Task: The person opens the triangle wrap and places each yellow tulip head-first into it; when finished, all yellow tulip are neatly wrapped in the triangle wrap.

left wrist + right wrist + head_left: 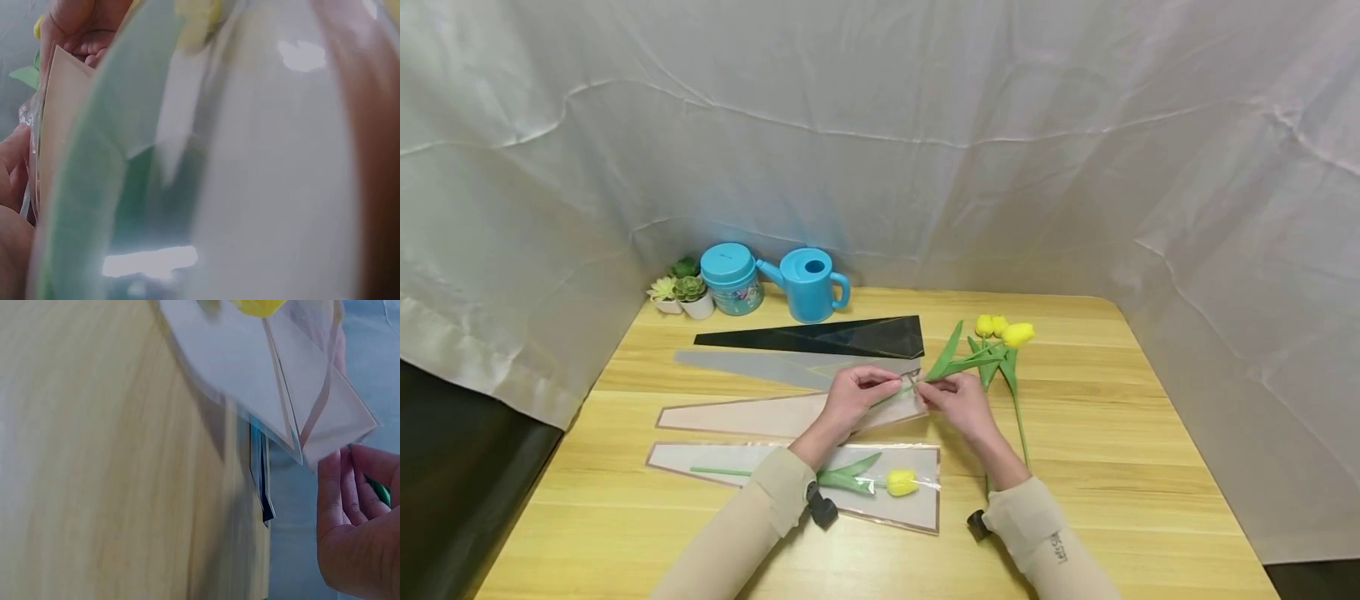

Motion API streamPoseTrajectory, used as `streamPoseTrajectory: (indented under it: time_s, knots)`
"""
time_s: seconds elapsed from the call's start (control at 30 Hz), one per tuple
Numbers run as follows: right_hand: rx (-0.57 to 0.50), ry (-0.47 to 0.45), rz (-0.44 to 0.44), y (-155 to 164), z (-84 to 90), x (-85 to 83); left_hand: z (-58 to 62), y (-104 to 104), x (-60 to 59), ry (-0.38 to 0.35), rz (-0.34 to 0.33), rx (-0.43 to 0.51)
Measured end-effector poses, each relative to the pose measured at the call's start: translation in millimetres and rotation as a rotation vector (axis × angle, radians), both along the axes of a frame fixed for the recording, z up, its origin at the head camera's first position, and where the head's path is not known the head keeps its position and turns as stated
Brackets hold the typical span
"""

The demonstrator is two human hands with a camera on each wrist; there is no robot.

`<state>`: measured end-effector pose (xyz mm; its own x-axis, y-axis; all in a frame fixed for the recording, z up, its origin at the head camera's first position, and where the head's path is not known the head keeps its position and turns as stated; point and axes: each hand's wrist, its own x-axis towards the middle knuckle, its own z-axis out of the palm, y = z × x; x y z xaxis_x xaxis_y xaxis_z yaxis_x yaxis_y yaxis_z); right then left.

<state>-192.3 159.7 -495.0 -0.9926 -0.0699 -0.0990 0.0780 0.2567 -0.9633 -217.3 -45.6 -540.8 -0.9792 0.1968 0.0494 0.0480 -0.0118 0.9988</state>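
Note:
My right hand pinches a yellow tulip by its green stem, just below the leaves. The bloom leans to the right, and the stem runs leftward over a pink-edged clear flower sleeve. Thumb and fingers of my left hand grip this sleeve near its wide end, beside the stem; its edge is lifted there. In the right wrist view, the right fingertips meet near the sleeve corner. Closer to me lies another pink-edged sleeve with one tulip inside; it blurs most of the left wrist view.
Beyond the hands lie a grey sleeve and a black sleeve. More yellow tulips lie to the right. At the back left stand small potted succulents, a blue lidded jar and a blue watering can. Grey curtains surround the table.

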Motion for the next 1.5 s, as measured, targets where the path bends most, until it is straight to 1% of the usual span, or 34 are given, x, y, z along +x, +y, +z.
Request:
streamPoseTrajectory:
  time_s: [0.13,0.17,0.23,0.33,0.43,0.5,0.57,0.63,0.73,0.87,1.0,1.07,1.13,1.23,1.3,1.37,1.43,1.5]
  knots:
    - [0.023,-0.002,-0.009,-2,0.7,-0.8,2.9,2,-0.5,0.009,0.007,-0.015]
    - [0.022,-0.001,-0.016,-2,-3.6,-2.7,3.5,2,-0.6,0.012,0.008,-0.022]
    - [0.017,-0.001,-0.023,-2,-3.6,-2.8,4.3,3,-0.6,0.022,0.0,-0.03]
    - [-0.01,-0.016,-0.035,-3,-4.1,-3.3,5.9,1,0.4,0.056,-0.033,-0.066]
    - [-0.028,-0.032,-0.046,-3,-4.2,-3.3,7.9,-2,2.5,0.096,-0.09,-0.103]
    - [-0.022,-0.035,-0.051,-2,-4.3,-3.4,8.4,-4,3.2,0.112,-0.121,-0.122]
    - [-0.018,-0.038,-0.053,-2,-4.5,-3.6,8.8,-5,3.7,0.119,-0.137,-0.132]
    - [-0.014,-0.038,-0.048,-1,-4.5,-3.8,8.5,-5,3.7,0.123,-0.134,-0.147]
    - [0.008,-0.039,-0.038,0,-4.9,-3.3,7.9,-4,3.5,0.129,-0.113,-0.168]
    - [0.048,-0.042,-0.029,3,-7.0,-2.9,6.9,-4,2.6,0.134,-0.096,-0.196]
    - [0.003,-0.098,-0.019,9,-8.9,-1.4,5.2,-4,1.7,0.115,-0.098,-0.214]
    - [-0.003,-0.124,-0.014,15,-7.3,1.4,4.0,-4,1.6,0.103,-0.102,-0.227]
    - [0.005,-0.131,-0.013,24,-3.7,5.2,2.9,-5,1.8,0.093,-0.111,-0.242]
    - [0.041,-0.12,-0.021,41,4.3,9.3,0.7,-6,1.8,0.092,-0.127,-0.275]
    - [0.046,-0.101,-0.034,54,9.9,9.4,-0.7,-7,1.6,0.092,-0.136,-0.291]
    - [0.056,-0.068,-0.045,67,15.2,7.4,-1.7,-7,1.5,0.09,-0.141,-0.302]
    - [0.085,-0.015,-0.054,80,18.5,4.1,-2.5,-7,1.7,0.08,-0.146,-0.303]
    - [0.154,0.046,-0.063,93,19.5,0.1,-3.4,-7,1.7,0.07,-0.149,-0.304]
